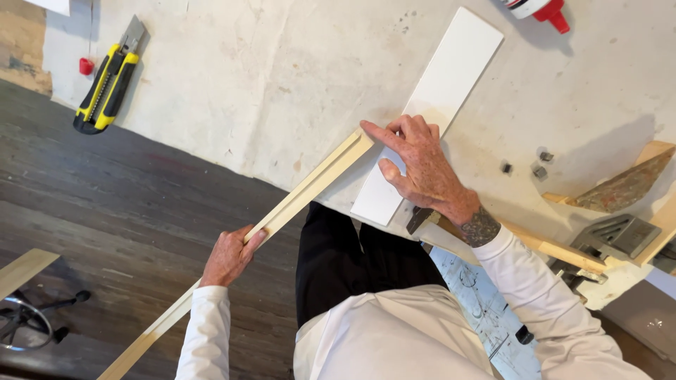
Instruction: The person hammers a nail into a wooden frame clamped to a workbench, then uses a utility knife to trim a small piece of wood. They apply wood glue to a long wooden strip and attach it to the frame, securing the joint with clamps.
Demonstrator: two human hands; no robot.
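Note:
A long pale wooden strip (310,186) runs diagonally from the lower left up onto the white worktable (267,77). My left hand (229,257) grips the strip around its middle, off the table's edge. My right hand (419,165) rests on the table with the index finger pressing the strip's upper end. Under that hand lies a flat white rectangular board (451,77), angled toward the upper right. A hammer (535,243) with a wooden handle lies just below my right wrist.
A yellow and black utility knife (107,88) lies at the table's upper left beside a small red cap (86,66). A glue bottle with a red nozzle (539,10) stands at the top. Small metal bits (539,169), a grey clamp (612,236) and wood scraps sit at right. Dark plank floor lies below.

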